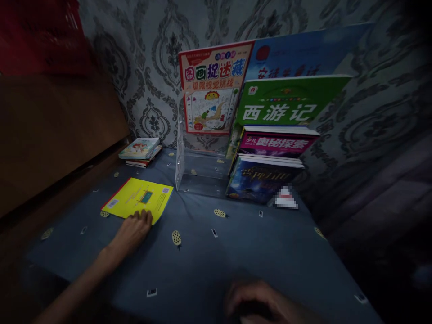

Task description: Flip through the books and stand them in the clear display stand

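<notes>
blue pineapple-print desk [270,252] against patterned wallpaper [153,54], yellow book [133,195] toward the left edge, left hand [135,228] with bent fingers on it, right hand [261,290] a curled blur by the front edge, whether either grips i cannot tell remotely, green cover [283,96] titled 西游记, magenta cover [251,146] 奥秘探索

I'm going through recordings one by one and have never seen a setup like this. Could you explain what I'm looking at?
There's no machine here: a person works with two bare hands. The single picture comes from a camera worn on the head, looking forward and down. On the blue-grey patterned cloth, a clear stand holds upright books; a small pile of books lies farther left. The left hand has its fingers on the near edge of a flat yellow book. The right hand, at the bottom, is blurred; I can't tell whether it holds anything.
</notes>
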`<state>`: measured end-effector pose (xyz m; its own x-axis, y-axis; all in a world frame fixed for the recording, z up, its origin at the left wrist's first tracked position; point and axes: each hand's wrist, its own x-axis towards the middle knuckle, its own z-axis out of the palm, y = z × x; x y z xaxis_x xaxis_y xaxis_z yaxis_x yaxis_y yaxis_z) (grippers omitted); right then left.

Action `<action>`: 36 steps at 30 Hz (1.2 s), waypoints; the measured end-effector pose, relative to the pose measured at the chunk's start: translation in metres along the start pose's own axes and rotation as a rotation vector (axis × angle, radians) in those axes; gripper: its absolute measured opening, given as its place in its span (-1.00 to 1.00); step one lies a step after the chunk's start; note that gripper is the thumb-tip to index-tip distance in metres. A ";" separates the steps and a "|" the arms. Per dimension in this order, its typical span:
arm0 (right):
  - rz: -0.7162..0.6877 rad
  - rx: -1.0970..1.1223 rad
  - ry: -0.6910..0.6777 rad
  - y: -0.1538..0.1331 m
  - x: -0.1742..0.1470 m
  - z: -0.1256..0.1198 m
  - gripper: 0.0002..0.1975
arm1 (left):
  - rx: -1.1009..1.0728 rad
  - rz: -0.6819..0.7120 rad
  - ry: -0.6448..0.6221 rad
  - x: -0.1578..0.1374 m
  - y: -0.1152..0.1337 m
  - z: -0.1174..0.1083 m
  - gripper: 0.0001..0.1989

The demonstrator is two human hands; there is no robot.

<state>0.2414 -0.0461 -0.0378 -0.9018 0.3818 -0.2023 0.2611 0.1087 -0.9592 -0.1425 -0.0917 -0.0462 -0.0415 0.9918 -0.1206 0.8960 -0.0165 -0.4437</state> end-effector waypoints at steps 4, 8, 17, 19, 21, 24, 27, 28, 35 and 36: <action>-0.067 -0.138 0.090 -0.013 0.012 -0.009 -0.52 | 0.045 0.158 0.023 -0.017 0.047 -0.015 -0.52; -0.180 -0.239 0.198 -0.024 0.032 -0.010 -0.61 | 0.062 0.290 0.196 -0.031 0.102 -0.026 -0.58; -0.330 -0.532 0.293 -0.007 0.076 -0.010 -0.65 | -0.286 0.611 0.403 -0.036 0.179 -0.065 -0.72; -0.302 -0.602 0.359 0.006 0.084 -0.013 -0.62 | -0.356 0.631 0.296 -0.022 0.163 -0.065 -0.75; -0.272 -0.671 0.435 0.019 0.092 -0.015 -0.59 | -0.336 0.529 0.254 -0.003 0.142 -0.059 -0.71; -0.252 -0.771 0.485 0.034 0.100 -0.017 -0.57 | -0.303 0.334 0.282 0.027 0.111 -0.040 -0.57; -0.229 -0.878 0.479 0.040 0.101 -0.018 -0.55 | -0.358 0.182 0.286 0.049 0.087 -0.022 -0.58; -0.212 -0.907 0.486 0.042 0.101 -0.018 -0.54 | -0.386 0.142 0.293 0.053 0.081 -0.017 -0.59; -0.050 -0.970 0.600 0.056 0.091 -0.029 -0.46 | -0.471 0.040 0.273 0.058 0.068 -0.014 -0.60; -0.028 -0.973 0.611 0.058 0.090 -0.030 -0.45 | -0.476 0.032 0.267 0.058 0.068 -0.015 -0.60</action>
<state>0.1859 0.0224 -0.1058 -0.6635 0.7205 0.2015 0.6387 0.6857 -0.3491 -0.0774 -0.0337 -0.0698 0.0476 0.9905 0.1294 0.9986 -0.0499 0.0145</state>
